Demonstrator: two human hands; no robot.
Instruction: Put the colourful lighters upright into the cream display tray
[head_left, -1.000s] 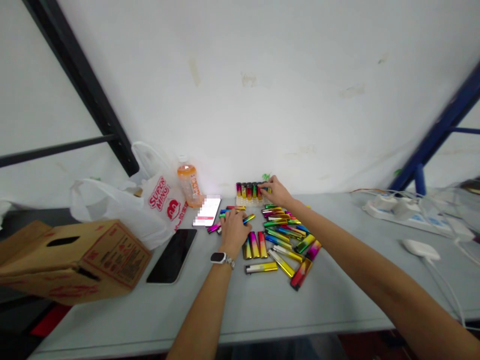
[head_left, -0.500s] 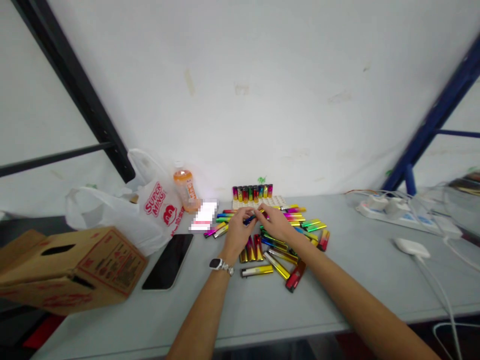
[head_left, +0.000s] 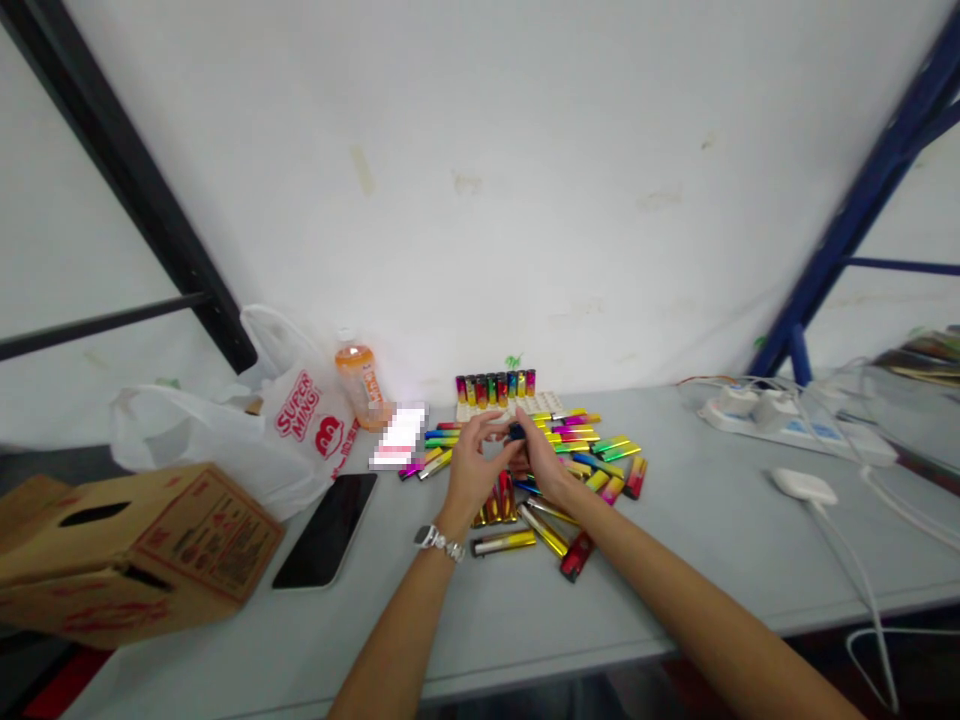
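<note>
Here we are, both hands meeting over the middle of the table [head_left: 720, 520]. My right hand [head_left: 541, 462] has its fingers pinched in narrow on a lighter [head_left: 517, 431], only its dark end showing; the rest is hidden by my grip. My left hand [head_left: 474, 465] comes in from the left, fingers and thumb curved in a loose C around that end, and whether they touch it I can't tell. Just beyond, on the far side, a row of lighters [head_left: 492, 388] stands upright along the back of the pale rack [head_left: 551, 402], its right part bare. Loose lighters [head_left: 615, 444] sprawl flat right of my hands, a few more to the left; several lie side by side just below my fingers, and a white-and-yellow one [head_left: 504, 542] lies nearest me. Over on the left: black phone [head_left: 326, 532], box [head_left: 150, 550], bag [head_left: 304, 420], and the bottle [head_left: 361, 385] standing by the lit screen [head_left: 399, 436]. Far right, the power strip [head_left: 795, 430], with the white charger [head_left: 804, 487] nearer.
</note>
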